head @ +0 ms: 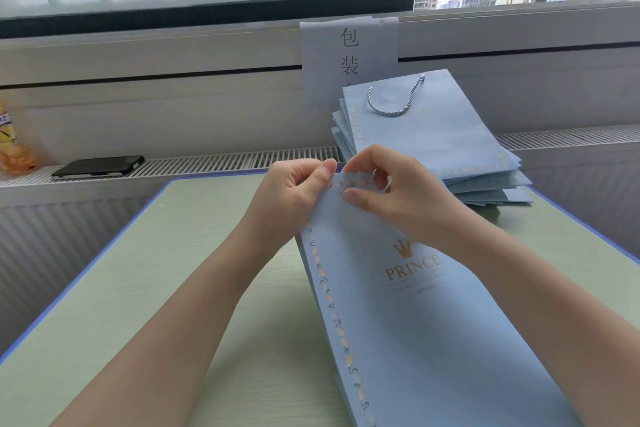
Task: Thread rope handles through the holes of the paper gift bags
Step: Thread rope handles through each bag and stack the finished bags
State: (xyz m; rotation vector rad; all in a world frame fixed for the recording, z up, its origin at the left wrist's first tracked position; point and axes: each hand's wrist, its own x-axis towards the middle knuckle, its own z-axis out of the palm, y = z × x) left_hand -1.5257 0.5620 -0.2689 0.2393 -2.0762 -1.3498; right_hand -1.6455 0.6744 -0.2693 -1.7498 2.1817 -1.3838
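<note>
- Work surface: pale green table (145,288) with a blue edge, set against a windowsill
- Task item: light blue paper gift bag (408,322) lies flat on the right half of the table, top edge at the far end, gold crown and "PRINCE" lettering facing up
- Left hand (294,198): fingers curled, thumb and forefinger pinching the left part of the bag's top edge
- Right hand (391,187): fingers curled over the top edge just right of the left hand, thumb pressed flat on the bag's face; whether a rope is held under the fingers cannot be told
- Stack of bags (446,149): at the far right of the table, fanned; the top bag carries a twisted rope handle (391,107)
- Paper sign (349,48): hangs on the sill behind the stack
- Black phone (98,166): lies on the vent grille, far left
- Orange packet (14,146): at the far left edge
</note>
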